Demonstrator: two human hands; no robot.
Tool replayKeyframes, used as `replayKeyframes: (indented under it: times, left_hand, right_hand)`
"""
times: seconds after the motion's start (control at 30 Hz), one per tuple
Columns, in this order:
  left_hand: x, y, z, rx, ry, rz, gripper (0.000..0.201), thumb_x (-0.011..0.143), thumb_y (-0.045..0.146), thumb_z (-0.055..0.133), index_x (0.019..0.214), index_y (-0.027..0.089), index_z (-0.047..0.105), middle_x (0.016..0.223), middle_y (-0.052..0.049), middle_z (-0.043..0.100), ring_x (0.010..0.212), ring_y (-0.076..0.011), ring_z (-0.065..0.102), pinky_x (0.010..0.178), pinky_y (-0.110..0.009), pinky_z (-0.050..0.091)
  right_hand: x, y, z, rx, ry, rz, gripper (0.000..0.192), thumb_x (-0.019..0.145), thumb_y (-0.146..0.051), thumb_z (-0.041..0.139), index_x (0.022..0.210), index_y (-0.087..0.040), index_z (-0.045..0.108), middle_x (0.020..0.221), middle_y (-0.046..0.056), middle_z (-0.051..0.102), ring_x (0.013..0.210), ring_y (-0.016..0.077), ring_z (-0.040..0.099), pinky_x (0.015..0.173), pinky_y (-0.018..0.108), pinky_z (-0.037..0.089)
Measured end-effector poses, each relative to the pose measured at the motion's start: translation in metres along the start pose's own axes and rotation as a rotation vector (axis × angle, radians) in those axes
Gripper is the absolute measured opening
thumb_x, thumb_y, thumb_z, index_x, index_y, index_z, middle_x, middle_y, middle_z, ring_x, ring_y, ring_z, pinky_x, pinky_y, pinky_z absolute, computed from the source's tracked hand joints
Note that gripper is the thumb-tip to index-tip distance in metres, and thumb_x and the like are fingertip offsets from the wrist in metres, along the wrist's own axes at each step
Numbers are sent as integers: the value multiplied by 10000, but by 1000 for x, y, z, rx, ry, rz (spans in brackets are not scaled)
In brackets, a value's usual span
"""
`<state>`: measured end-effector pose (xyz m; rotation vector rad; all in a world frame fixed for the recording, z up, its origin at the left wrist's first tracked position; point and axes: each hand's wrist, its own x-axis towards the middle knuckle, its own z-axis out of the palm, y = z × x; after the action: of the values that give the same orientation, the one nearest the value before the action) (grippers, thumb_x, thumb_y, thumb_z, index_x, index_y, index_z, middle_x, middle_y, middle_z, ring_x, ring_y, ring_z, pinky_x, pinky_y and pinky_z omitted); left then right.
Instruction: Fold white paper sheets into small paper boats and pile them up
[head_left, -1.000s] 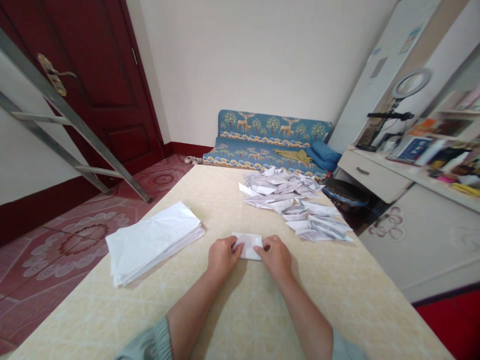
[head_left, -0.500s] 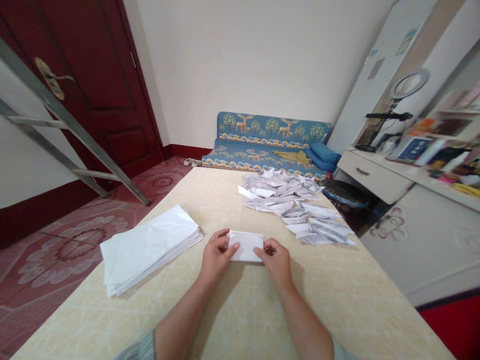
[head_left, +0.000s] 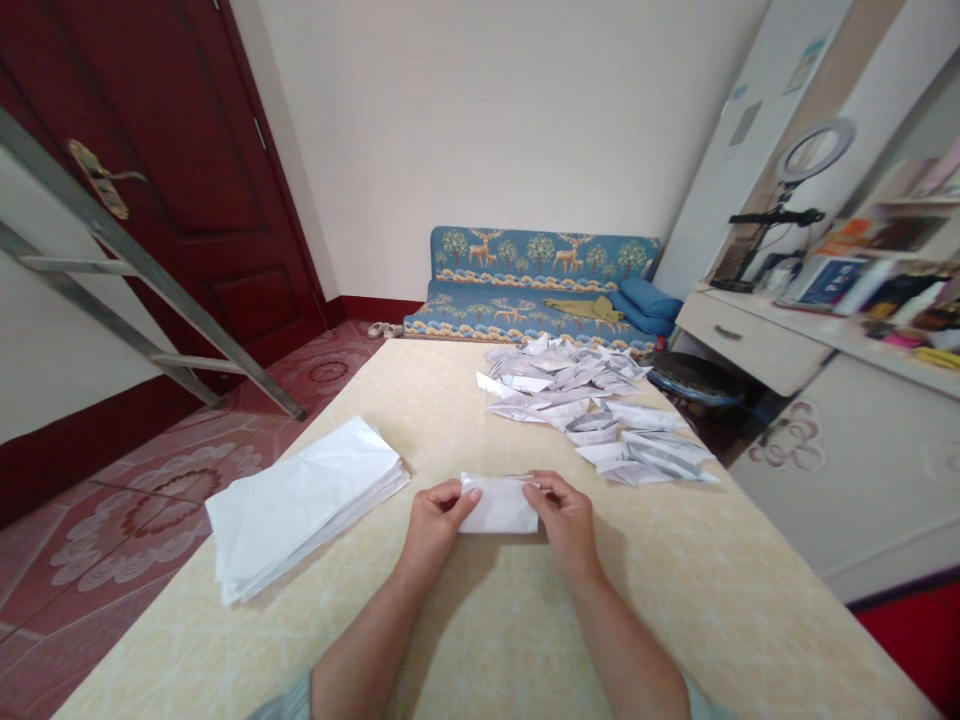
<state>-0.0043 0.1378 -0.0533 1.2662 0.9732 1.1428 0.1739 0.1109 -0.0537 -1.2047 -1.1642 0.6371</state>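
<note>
A small folded white sheet of paper (head_left: 500, 506) is held up between my two hands, over the near middle of the table. My left hand (head_left: 437, 520) pinches its left edge, thumb in front and fingers behind. At the right edge, my right hand (head_left: 564, 515) grips the paper near its upper corner with thumb and fingers. To the left lies a stack of white paper sheets (head_left: 307, 505), slightly fanned. Farther off on the right is a spread pile of folded paper pieces (head_left: 566, 375), pointed in shape, some with grey print.
The table (head_left: 480, 640) has a pale yellow patterned cover. Beyond it stands a blue sofa (head_left: 517, 300) with a deer pattern. A metal ladder (head_left: 172, 290) leans at the left before a dark red door (head_left: 180, 150). On the right is a white cabinet (head_left: 862, 450) with a ring light (head_left: 817, 150).
My right hand has shifted slightly right and up to the paper's upper corner, and the held paper shows a little wider. The view has tilted slightly.
</note>
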Motion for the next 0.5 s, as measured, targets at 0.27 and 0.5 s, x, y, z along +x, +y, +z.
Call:
replayKeyframes:
  times: [0.27,0.5]
  left_hand:
    - [-1,1,0,-9,17,64,203,738,348,652,730,154,708,750,-7,652,686,-131,545,607,-208,404]
    - [-3,8,-1,-13,128,103,216,747,348,638,802,163,736,906,-36,694,857,-190,582,737,-254,425]
  right_hand:
    - [-3,-1,1,86,42,113,118,646,-276,730,662,-170,680,691,19,678,675,165,596,659,272,446]
    - [-3,-2,2,168,35,108,149,715,-301,675,797,-185,719,816,35,710,791,182,615,742,289,452]
